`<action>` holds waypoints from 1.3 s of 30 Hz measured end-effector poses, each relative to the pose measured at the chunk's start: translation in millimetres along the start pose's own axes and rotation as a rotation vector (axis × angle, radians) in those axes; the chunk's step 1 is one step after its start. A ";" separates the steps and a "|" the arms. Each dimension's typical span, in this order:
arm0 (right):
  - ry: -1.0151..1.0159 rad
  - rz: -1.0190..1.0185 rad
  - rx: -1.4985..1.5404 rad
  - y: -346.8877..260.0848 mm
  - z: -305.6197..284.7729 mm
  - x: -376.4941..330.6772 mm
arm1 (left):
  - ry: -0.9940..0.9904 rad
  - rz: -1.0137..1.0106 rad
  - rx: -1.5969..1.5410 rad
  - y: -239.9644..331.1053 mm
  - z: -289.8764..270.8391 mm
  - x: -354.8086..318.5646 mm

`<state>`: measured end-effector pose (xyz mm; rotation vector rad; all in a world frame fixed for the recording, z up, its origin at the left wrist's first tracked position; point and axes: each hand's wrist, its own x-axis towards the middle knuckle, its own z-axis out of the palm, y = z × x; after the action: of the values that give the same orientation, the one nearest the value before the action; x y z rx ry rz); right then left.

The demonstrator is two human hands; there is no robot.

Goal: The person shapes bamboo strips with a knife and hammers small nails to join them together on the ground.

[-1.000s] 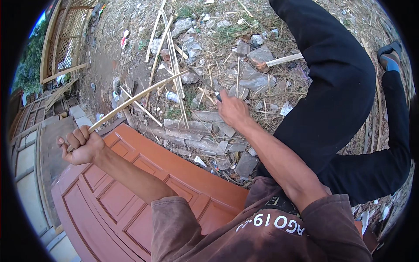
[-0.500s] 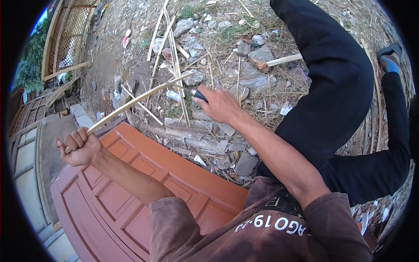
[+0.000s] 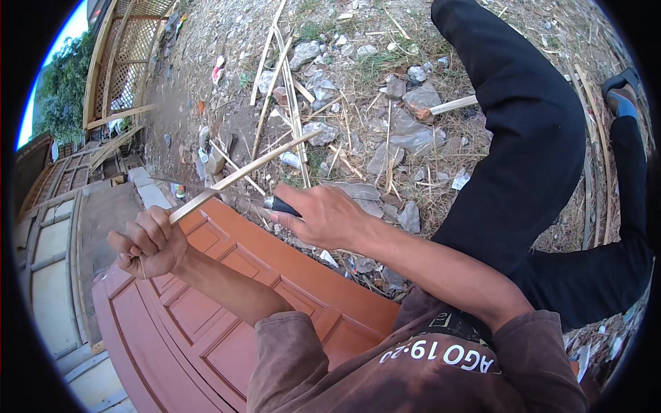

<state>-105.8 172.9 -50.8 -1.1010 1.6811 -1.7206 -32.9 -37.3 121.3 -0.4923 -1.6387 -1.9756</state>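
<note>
Left hand (image 3: pixel 148 241) clenched on near end of long bamboo strip (image 3: pixel 241 175), strip slanting up and away over rubble

Right hand (image 3: pixel 323 215) grips dark-handled knife (image 3: pixel 279 204), blade side toward strip (blade itself hard to make out)

Strip already thin and pale, looks partly shaved; more trimming likely left

Finished-looking slivers lie on stony ground (image 3: pixel 385 138); reddish panelled door (image 3: pixel 227 323) beneath forearms

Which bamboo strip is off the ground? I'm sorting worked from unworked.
The pale strip gripped in the left hand, slanting up over the red door; others lie among stones.

Outdoor work yard: stony ground (image 3: pixel 385 131), bamboo strips (image 3: pixel 286 76), lattice frames (image 3: pixel 124 62).
</note>
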 end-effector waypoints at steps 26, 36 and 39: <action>0.083 0.433 -0.384 107.8 -12.1 -21.6 | -0.062 0.048 0.026 -20.7 33.1 -0.3; -0.014 0.082 -0.088 5.9 -8.9 -2.5 | -0.184 0.072 0.046 10.8 57.1 2.6; 0.039 0.139 -0.051 20.2 -11.0 -5.0 | -0.126 0.074 0.078 -0.2 53.8 5.8</action>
<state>-115.8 180.9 -70.5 -0.9546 1.7900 -1.6306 -40.4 14.4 135.3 -0.6495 -1.7410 -1.8523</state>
